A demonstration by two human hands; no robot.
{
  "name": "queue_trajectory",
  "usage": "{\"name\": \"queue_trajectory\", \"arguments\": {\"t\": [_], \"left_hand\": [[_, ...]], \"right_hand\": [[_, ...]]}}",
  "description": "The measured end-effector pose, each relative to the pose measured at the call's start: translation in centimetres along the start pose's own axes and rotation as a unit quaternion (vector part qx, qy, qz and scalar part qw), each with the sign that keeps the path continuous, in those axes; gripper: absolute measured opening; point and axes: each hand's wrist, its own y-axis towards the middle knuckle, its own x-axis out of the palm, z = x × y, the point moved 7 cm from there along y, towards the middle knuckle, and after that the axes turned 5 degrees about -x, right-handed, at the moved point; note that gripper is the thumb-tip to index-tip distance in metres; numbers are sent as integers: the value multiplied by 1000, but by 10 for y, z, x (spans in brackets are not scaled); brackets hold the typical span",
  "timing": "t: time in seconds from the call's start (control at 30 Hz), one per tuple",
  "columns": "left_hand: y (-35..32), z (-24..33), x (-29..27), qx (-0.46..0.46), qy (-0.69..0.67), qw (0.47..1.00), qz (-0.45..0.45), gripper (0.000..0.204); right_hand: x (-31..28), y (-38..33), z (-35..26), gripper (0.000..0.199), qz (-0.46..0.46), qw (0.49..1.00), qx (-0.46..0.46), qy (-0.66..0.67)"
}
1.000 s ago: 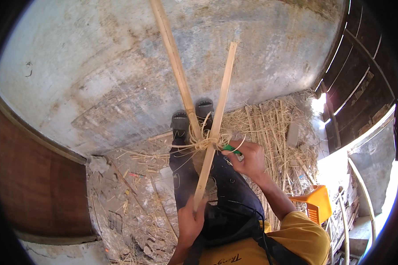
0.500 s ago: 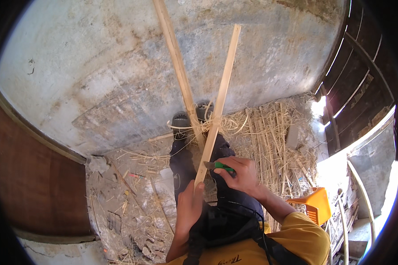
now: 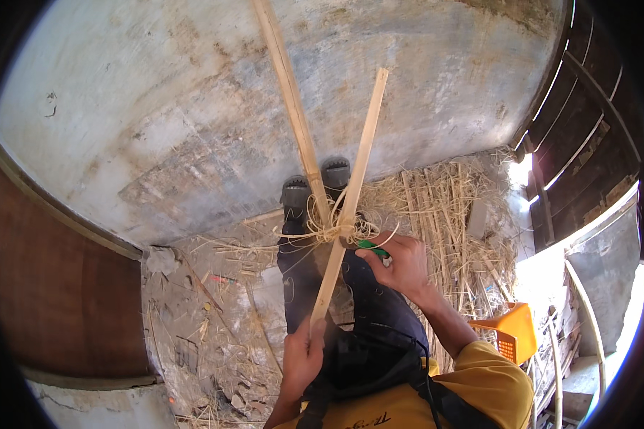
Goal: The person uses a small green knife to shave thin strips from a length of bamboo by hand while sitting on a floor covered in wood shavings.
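My left hand is closed round the near end of a long pale wooden strip, which slants away from me toward the wall. In my right hand is a green-handled knife, its blade against the strip about midway along; the blade's tip is hidden. Thin curled shavings gather there, above my legs. A second, longer strip runs from between my shoes up along the wall, crossing behind the shavings.
Ahead rises a stained grey wall. Straw-like shavings and sticks cover the floor to the right, near an orange plastic basket or chair. A brown panel stands at the left. My dark shoes are close to the wall.
My right hand has slid the knife forward along the strip, away from my left hand. The strip and my left hand have shifted slightly toward me.
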Motion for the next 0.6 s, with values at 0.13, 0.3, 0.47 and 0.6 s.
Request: {"name": "queue_trajectory", "arguments": {"t": [0.13,0.3,0.47,0.6], "left_hand": [[-7,-5,-5,-10,-6,1000,-3,34],[-2,-12,-6,14,-21,1000,-7,31],[17,14,-3,51,-38,998,16,31],[30,31,-2,82,-35,996,19,31]], "right_hand": [[-1,6,-3,15,2,1000,-18,21],[6,0,-3,18,-31,998,31,48],[11,-14,-24,23,-37,995,7,97],[9,-16,-31,26,-44,997,-10,65]]}}
